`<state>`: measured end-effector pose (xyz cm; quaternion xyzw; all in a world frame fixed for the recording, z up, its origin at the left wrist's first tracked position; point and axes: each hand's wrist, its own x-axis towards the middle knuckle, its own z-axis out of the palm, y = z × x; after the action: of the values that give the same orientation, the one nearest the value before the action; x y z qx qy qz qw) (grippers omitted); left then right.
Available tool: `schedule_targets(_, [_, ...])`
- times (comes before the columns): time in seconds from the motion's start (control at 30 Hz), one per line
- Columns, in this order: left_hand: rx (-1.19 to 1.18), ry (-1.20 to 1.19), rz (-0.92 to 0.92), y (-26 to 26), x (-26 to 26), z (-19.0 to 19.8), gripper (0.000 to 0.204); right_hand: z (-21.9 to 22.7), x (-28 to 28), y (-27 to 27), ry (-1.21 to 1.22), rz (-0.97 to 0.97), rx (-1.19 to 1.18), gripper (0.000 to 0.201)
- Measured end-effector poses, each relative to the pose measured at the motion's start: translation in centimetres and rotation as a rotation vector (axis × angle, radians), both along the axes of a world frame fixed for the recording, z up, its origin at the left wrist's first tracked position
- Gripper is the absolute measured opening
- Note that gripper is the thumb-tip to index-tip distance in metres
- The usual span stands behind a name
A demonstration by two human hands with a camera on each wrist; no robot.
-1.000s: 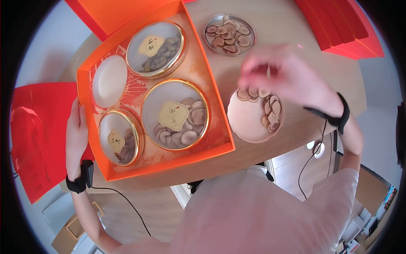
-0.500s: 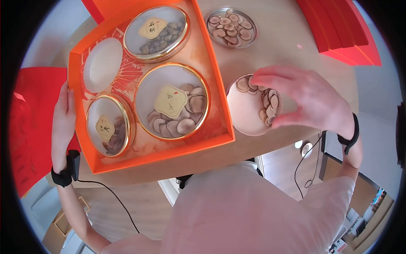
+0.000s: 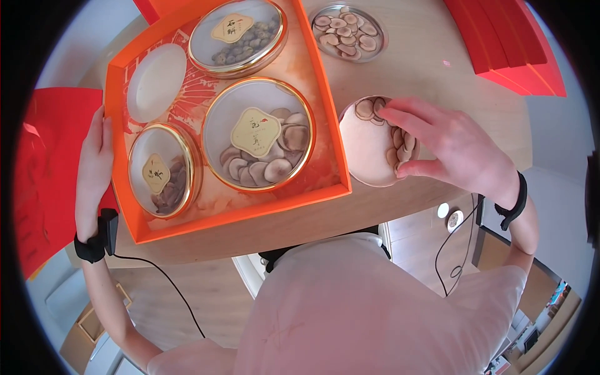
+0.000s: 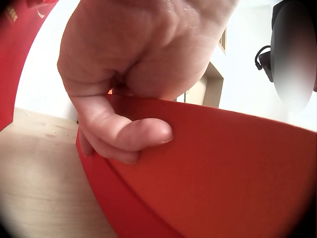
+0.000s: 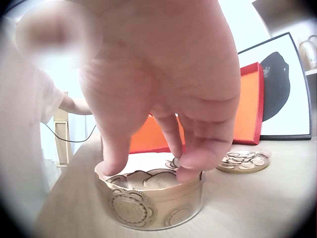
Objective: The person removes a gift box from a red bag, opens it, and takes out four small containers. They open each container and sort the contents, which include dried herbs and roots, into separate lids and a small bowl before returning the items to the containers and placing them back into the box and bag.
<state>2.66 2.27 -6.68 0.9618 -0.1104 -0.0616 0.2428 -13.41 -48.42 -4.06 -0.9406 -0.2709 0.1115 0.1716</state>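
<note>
My right hand (image 3: pixel 453 147) spreads over a round pale box (image 3: pixel 369 153), thumb and fingers apart. In the right wrist view the thumb and fingertips reach just inside the rim, right at the dried slices (image 5: pixel 148 179). These brown-edged slices overlap in a row along the box's right and far side. My left hand (image 3: pixel 94 153) rests against the outer left wall of an orange gift box (image 3: pixel 250 224); its fingers (image 4: pixel 143 134) lie loosely bent on that wall. Inside the gift box sit lidded clear tubs, the nearest large one (image 3: pixel 215 119) holding similar slices.
A clear dish (image 3: pixel 382 37) of loose slices stands behind the pale box on the wooden table (image 3: pixel 437 62). Red boxes (image 3: pixel 512 37) stand at the back right. A red bag (image 3: pixel 53 162) lies left. A white oval recess (image 3: pixel 156 84) shows in the gift box.
My right hand came down and right from beyond the pale box, and its thumb and fingers opened over the slices there. My left hand stays at the gift box. The head view shifted.
</note>
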Motion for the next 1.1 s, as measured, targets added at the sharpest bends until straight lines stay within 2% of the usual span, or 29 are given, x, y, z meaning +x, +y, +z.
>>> schedule_targets(0.13, [0.034, -0.040, 0.010, 0.0, -0.1, -0.1, 0.045, -0.3, 0.5, -0.5, 0.000, 0.004, 0.049, 0.056])
schedule_targets(0.23, [0.019, -0.035, -0.005, -0.2, -0.1, 0.0, 0.045, -0.8, 0.9, -0.9, -0.078, 0.034, -0.005, 0.045])
schedule_targets(0.33, [0.031, -0.039, -0.005, -0.1, -0.1, 0.0, 0.045, -1.2, 1.0, -0.7, -0.132, -0.020, 0.022, 0.034])
schedule_targets(0.53, [0.008, -0.023, 0.010, -0.5, -0.4, 0.1, 0.044, -1.4, 1.4, -1.3, -0.186, -0.005, -0.051, 0.028])
schedule_targets(0.73, [0.025, -0.066, -0.010, -0.1, -0.2, -0.2, 0.043, -1.6, 1.3, -1.0, -0.194, -0.109, -0.016, 0.022])
schedule_targets(0.93, [0.005, -0.051, -0.025, -0.8, -0.6, 0.2, 0.042, -1.2, 1.8, -1.2, -0.013, -0.123, 0.099, 0.015])
schedule_targets(1.03, [0.000, -0.089, -0.040, -0.8, -0.7, 0.1, 0.042, -1.2, 2.1, -1.5, -0.026, -0.090, 0.147, 0.016])
schedule_targets(1.1, [0.035, -0.098, -0.024, -0.9, -0.7, 0.0, 0.042, -1.4, 2.6, -1.9, -0.004, -0.056, 0.271, 0.015])
